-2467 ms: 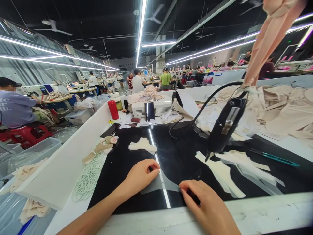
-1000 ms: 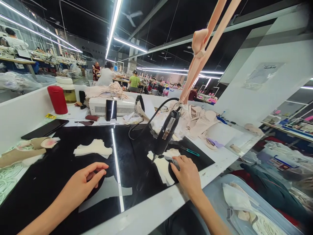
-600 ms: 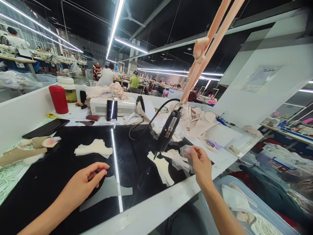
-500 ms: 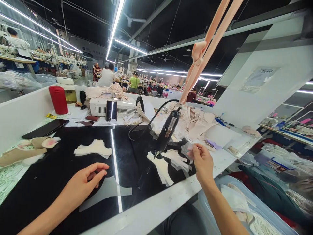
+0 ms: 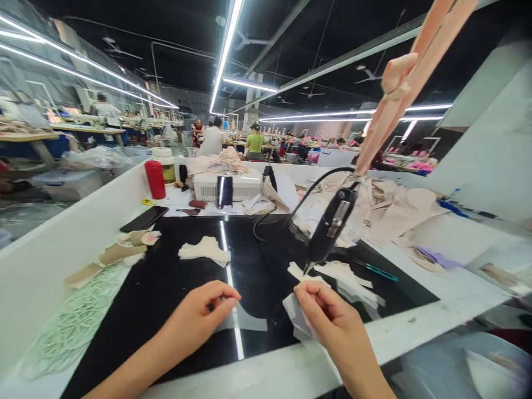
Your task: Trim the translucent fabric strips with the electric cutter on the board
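Observation:
My left hand (image 5: 195, 323) rests on the black glass worktop (image 5: 166, 288), fingertips pressed on the corner of a sheer cut piece (image 5: 245, 323) lying flat. My right hand (image 5: 328, 318) is closed in a pinch on a thin pale cut piece (image 5: 296, 311), lifted just above the worktop's front edge. A black hanging hot-cutter tool (image 5: 330, 226) dangles from a peach strap (image 5: 399, 94), its tip just above my right hand. A stack of pale cut pieces (image 5: 344, 277) lies under and right of the tool.
Another small stack of cut pieces (image 5: 204, 250), a phone (image 5: 143, 219), a red bottle (image 5: 155, 179), a white machine box (image 5: 233, 185), a teal pen (image 5: 376, 270), heaped beige fabric (image 5: 394, 210) and coiled cord (image 5: 70, 327) lie about. White walls bound the bench. People work at far tables.
My right hand picked a thin piece from the stack at the right and brought it in front of me beside my left hand. The view swung back left.

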Available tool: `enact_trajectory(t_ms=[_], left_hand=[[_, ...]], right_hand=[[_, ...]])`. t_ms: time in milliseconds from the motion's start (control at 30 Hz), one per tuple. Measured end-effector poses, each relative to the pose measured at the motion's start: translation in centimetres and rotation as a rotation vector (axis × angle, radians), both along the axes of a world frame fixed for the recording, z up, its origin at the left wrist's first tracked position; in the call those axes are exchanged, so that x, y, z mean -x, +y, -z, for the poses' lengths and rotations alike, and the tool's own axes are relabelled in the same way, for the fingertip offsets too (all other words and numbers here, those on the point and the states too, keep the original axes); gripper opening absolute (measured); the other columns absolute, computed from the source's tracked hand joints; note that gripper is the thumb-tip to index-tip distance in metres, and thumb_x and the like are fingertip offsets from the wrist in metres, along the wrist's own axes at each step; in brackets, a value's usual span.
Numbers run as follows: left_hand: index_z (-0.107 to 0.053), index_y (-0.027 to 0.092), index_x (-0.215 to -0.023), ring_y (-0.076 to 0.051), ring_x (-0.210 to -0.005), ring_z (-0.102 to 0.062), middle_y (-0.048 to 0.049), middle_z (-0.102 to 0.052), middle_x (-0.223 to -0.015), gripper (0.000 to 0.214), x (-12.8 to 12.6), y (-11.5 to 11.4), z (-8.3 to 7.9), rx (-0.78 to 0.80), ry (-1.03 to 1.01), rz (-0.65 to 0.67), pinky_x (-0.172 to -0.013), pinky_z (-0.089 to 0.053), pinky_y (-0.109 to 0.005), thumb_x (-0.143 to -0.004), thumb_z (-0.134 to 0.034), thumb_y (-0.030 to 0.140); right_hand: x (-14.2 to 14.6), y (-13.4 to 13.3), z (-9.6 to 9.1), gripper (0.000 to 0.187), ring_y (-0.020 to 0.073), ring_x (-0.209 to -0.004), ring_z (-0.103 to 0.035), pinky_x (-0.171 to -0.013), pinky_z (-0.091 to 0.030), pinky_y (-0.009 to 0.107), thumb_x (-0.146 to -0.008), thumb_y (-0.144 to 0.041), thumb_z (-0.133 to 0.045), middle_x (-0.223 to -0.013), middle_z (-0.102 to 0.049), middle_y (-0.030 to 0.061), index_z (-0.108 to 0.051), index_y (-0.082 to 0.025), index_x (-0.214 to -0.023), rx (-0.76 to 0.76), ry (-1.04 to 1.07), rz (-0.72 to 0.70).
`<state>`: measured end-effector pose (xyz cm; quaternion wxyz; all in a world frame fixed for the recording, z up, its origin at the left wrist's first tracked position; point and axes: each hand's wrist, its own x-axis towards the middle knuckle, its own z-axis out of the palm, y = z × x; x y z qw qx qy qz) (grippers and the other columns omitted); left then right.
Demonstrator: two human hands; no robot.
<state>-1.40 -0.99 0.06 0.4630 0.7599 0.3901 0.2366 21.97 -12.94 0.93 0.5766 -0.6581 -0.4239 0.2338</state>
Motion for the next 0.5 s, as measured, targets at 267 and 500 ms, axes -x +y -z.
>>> enact_trajectory(t_ms=[267,500], left_hand=[[-0.069,0.019,-0.119,-0.015,-0.08,-0.061,-0.006,-0.07,-0.109,0.054,-0.9,-2.7,-0.1,0.427,-0.263,0.131,-0.065,-0.05,-0.024,-0.071,-0.084,0.038],[-0.065,0.012,-0.078,-0.01,-0.061,-0.054,-0.0082,-0.067,-0.079,0.079,-1.1,-2.7,-0.2,0.698,-0.285,0.182,-0.052,-0.049,-0.022,-0.076,-0.068,0.091]], right_hand=[[4.7,1.0,1.1,0.045,0.014,-0.055,-0.045,-0.054,-0.041,0.025,-0.087,-0.069,-0.073,-0.06,-0.05,-0.0047,-0.075,-0.024,-0.084,0.054,0.098,-0.162],[5.1,0.9,1.0,0.054,0.0153,-0.059,-0.049,-0.054,-0.042,0.025,-0.081,-0.077,-0.078,-0.064,-0.054,-0.0025,-0.075,-0.024,-0.09,0.022,0.234,-0.126]])
